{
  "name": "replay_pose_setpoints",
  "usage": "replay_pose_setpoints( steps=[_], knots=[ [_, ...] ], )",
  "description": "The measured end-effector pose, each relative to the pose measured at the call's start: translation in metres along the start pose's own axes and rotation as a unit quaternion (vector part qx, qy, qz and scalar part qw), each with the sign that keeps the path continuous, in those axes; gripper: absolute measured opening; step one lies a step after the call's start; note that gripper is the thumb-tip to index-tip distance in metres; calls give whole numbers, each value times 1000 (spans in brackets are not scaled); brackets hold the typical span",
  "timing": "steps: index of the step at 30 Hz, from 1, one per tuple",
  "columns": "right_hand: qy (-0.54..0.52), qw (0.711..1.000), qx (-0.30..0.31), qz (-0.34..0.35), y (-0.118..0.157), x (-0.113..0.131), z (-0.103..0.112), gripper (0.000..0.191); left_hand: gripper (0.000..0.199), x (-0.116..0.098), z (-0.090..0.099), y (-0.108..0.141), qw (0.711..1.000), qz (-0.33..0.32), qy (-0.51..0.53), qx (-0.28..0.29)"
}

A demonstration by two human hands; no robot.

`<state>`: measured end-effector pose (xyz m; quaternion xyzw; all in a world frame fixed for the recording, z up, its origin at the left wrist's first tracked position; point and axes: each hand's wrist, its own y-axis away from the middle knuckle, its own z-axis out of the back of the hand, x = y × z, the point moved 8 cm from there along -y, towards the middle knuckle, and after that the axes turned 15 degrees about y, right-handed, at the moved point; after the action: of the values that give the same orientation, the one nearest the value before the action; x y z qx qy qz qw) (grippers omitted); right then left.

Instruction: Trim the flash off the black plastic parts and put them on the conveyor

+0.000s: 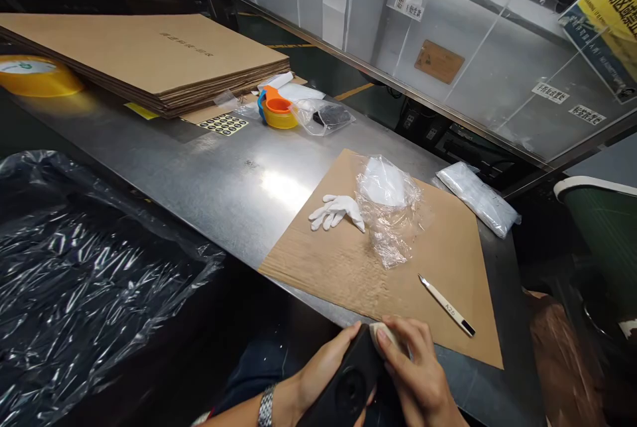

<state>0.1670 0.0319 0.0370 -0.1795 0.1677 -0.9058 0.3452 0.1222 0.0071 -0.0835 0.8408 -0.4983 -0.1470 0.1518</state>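
My left hand (pixel 321 367) is closed round a long black part (pixel 334 392) with a round recess in its face. It is held tilted at the table's front edge. The fingers of my right hand (pixel 421 367) pinch a small white pad (pixel 381 335), perhaps folded cloth, against the upper end of the black part. Beyond my hands lies a cardboard sheet (pixel 318 268). On it are a craft knife (pixel 448 306) with a white handle marked A26, a white glove (pixel 338 212) and a crumpled clear plastic bag (pixel 393 231) with something white in it.
Stacked flat cardboard (pixel 124 62) and a yellow tape roll (pixel 34 77) sit at the left. An orange tape dispenser (pixel 277 109) stands at the back of the metal table (pixel 219 182). A plastic-wrapped white pack (pixel 478 196) lies right. Black plastic film (pixel 89 268) fills the lower left.
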Motion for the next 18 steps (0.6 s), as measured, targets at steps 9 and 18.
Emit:
replay_pose_setpoints(
  steps=[9,18],
  knots=[
    [22,998,-35,-53,-1,-6,4,52,83,-18,-7,15,973,-41,-148,-170],
    [67,981,-33,-178,13,45,-24,30,53,-45,-9,15,985,-124,34,-116]
  ],
)
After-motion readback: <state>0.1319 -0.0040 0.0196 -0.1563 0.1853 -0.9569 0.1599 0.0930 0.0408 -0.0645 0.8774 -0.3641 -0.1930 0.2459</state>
